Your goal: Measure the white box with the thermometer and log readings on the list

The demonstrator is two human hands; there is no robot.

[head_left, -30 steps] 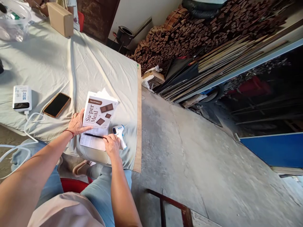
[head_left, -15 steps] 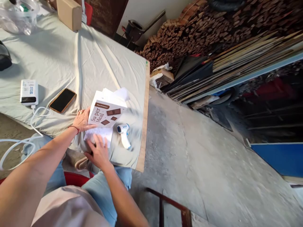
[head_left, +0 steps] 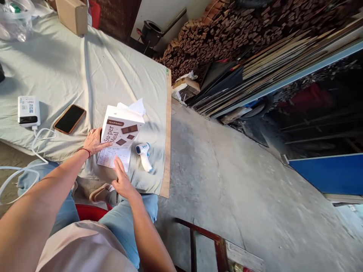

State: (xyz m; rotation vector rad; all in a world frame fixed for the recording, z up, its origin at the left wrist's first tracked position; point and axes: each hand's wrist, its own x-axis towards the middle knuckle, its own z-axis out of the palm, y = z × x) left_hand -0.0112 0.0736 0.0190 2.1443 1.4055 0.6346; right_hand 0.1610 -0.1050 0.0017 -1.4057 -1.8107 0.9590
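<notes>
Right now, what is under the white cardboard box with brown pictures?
White paper with writing shows along the near edge of the box; anything farther underneath is covered.

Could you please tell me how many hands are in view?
2: the left hand holding the Su-per Meal box, the right hand at the written sheet; none appear hidden.

Cloth-covered table (head_left: 59, 68), bare wooden strip (head_left: 167, 128) down its right edge; cracked grey concrete floor (head_left: 198, 166) beyond. Past far right corner: stacked split wood (head_left: 193, 41) by pale wall (head_left: 167, 9), long flat boards (head_left: 272, 68) piled alongside. Dark brown panel (head_left: 120, 17) rises behind far edge. Red seat (head_left: 90, 212) at near edge. Blue panel (head_left: 329, 172), right, below dark recess (head_left: 320, 128).
</notes>
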